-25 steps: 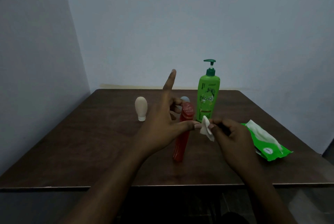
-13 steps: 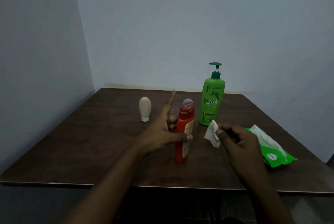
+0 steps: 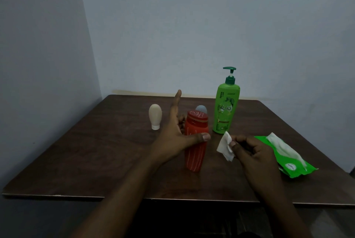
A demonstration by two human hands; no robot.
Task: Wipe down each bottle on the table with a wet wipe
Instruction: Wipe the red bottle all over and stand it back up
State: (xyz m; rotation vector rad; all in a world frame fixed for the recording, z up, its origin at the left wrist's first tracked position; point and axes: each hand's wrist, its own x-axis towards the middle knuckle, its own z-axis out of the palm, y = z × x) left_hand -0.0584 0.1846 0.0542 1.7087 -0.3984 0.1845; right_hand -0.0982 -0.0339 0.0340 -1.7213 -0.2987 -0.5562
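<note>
Bench (image 3: 76, 160): capped bottle (image 3: 196, 153) upright at centre, left hand (image 3: 172, 137) gripping it from its left side. Directly behind it a round-topped bottle (image 3: 201, 108), mostly hidden. Pump bottle (image 3: 226, 107) behind and to the right. Inverted tube (image 3: 155, 116) left of the group, apart. Wipe pack (image 3: 288, 157) at right; right hand (image 3: 251, 153), pinching a wipe (image 3: 224, 146), between pack and capped bottle.

Dark brown wooden worktop (image 3: 80, 160) is sitting in a dimly lit room corner, a plain pale bluish back wall (image 3: 192, 26) is rising behind it, a matching side wall (image 3: 38, 55) is standing to its left.
</note>
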